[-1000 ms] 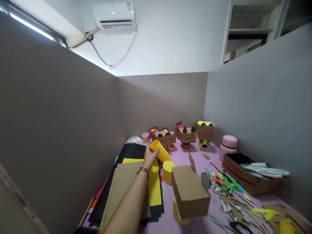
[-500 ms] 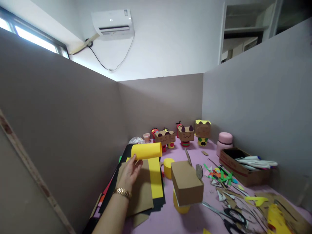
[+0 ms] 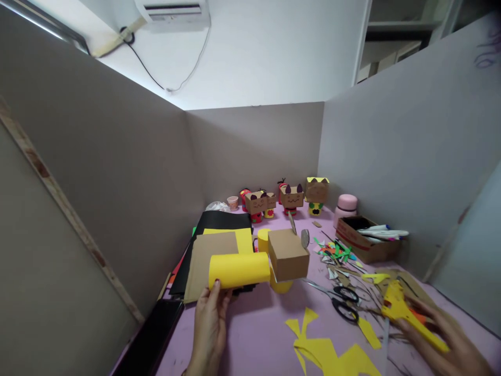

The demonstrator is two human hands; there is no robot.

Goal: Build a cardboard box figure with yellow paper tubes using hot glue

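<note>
A rolled yellow paper tube [image 3: 239,269] lies sideways in my left hand [image 3: 211,321], thumb in front and fingers beneath its left end. At the lower right, my right hand [image 3: 450,334] has its fingers round a yellow hot glue gun [image 3: 405,313], whose nozzle end points away from me. Just beyond the tube's right end stands a brown cardboard box head [image 3: 288,256] with two ear pieces, resting on a yellow cylinder [image 3: 281,286]. Another yellow cylinder [image 3: 263,240] stands behind it. Black-handled scissors [image 3: 344,303] lie open between the box and the glue gun.
Yellow paper scraps [image 3: 324,352] lie at the front. Cardboard sheets [image 3: 203,261] and black paper [image 3: 223,220] are stacked left, near a dark phone-like slab [image 3: 151,339]. Finished box-headed figures [image 3: 291,197] line the back. A marker box [image 3: 362,243] and pink flask [image 3: 345,209] stand right.
My left hand has brought the yellow tube down and nearer. My right hand has come into view, holding the glue gun. The camera has tilted down, showing more of the front.
</note>
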